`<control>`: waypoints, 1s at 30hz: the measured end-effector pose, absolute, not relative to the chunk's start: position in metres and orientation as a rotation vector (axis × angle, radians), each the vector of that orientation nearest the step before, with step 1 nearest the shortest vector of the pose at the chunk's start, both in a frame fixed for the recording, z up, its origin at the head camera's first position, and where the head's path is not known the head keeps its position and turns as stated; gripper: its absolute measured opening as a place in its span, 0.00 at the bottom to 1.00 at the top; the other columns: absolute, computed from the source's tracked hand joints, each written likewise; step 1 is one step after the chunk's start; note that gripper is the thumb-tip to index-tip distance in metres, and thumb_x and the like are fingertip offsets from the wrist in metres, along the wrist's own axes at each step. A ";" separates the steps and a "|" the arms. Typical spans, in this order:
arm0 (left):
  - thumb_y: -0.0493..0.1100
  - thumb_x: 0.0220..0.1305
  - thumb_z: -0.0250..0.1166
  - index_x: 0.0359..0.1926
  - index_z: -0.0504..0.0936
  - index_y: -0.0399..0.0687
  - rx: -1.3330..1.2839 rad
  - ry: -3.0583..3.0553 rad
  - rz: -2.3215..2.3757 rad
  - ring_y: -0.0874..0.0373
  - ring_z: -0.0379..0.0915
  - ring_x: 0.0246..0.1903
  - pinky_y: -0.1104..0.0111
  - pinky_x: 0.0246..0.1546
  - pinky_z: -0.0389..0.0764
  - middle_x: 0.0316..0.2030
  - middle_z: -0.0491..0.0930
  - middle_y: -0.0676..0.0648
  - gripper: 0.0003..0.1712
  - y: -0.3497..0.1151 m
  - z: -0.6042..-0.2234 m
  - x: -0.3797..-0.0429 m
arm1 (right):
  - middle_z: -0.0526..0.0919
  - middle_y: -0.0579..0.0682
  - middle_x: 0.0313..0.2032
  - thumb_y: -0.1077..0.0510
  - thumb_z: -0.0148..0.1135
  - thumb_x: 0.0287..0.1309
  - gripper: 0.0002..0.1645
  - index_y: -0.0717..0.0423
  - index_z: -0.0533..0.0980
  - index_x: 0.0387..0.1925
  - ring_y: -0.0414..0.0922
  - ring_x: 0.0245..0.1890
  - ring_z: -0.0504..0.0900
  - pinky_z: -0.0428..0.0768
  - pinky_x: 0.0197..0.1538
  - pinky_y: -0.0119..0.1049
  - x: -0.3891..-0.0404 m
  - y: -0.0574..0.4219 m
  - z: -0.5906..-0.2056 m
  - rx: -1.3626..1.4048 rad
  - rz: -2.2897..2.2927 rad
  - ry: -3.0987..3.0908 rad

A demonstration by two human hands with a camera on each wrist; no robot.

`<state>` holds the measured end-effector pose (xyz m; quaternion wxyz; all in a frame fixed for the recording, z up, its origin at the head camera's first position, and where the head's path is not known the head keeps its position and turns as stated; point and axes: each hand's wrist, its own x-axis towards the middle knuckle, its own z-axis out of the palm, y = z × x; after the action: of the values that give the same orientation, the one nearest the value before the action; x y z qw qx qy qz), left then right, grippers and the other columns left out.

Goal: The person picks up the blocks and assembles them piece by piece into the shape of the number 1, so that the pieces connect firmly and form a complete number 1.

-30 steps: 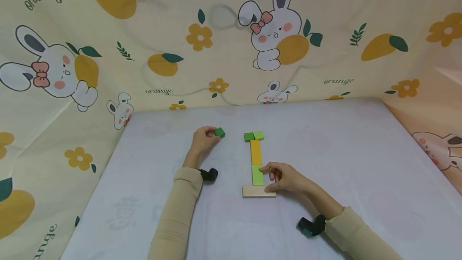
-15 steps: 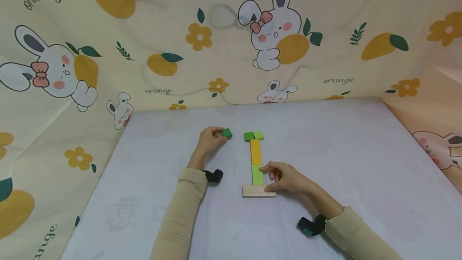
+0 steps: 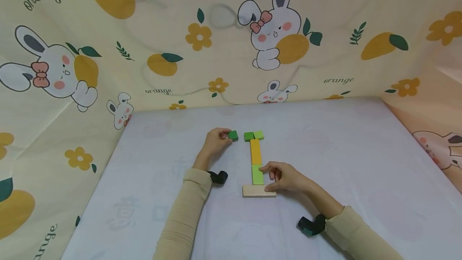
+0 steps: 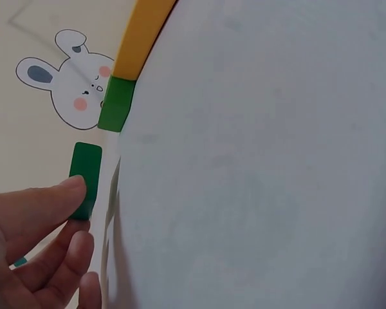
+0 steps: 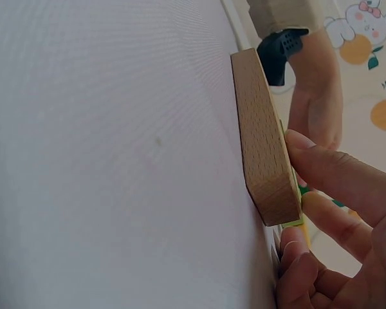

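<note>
My left hand (image 3: 215, 143) pinches a small dark green block (image 3: 233, 135) between thumb and fingers, just left of a row of wooden blocks. That row runs away from me: a plain wood block (image 3: 252, 191) lies crosswise at the near end, then a light green block (image 3: 257, 176) and a yellow block (image 3: 255, 152). At the far end sit a green block (image 3: 249, 136) and a lime green block (image 3: 258, 135) side by side. My right hand (image 3: 286, 177) rests its thumb on the plain block and its index fingertip at the light green one, steadying both without gripping.
A white cover (image 3: 343, 147) lies over the table. Behind it hangs a cream cloth (image 3: 223, 63) printed with rabbits and oranges. Black wrist cameras sit at both wrists, the left one (image 3: 219, 177) and the right one (image 3: 311, 225).
My left hand has moved right with the dark green block, closer to the far end of the row. The right hand and the row of blocks have stayed in place.
</note>
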<state>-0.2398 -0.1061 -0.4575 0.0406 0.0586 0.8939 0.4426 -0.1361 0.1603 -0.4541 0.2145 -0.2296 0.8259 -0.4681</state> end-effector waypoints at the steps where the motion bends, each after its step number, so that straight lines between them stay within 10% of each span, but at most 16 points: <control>1: 0.34 0.56 0.68 0.54 0.81 0.38 0.180 2.736 1.354 0.50 0.77 0.43 0.65 0.48 0.77 0.45 0.81 0.37 0.22 -0.105 -0.458 -0.240 | 0.71 0.56 0.29 0.61 0.75 0.44 0.32 0.66 0.75 0.53 0.34 0.24 0.65 0.66 0.27 0.23 -0.136 0.160 -0.454 -0.639 -1.299 2.290; 30: 0.35 0.59 0.66 0.54 0.81 0.40 0.272 2.721 1.175 0.57 0.70 0.37 0.73 0.39 0.70 0.40 0.79 0.41 0.20 -0.086 -0.455 -0.243 | 0.71 0.55 0.28 0.61 0.75 0.44 0.32 0.65 0.76 0.53 0.34 0.24 0.65 0.66 0.27 0.23 -0.136 0.161 -0.455 -0.645 -1.284 2.305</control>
<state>-0.2430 -0.0857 -0.4547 0.0824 0.0911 0.9111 0.3935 -0.1361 0.1608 -0.4546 0.2112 -0.2320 0.8296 -0.4620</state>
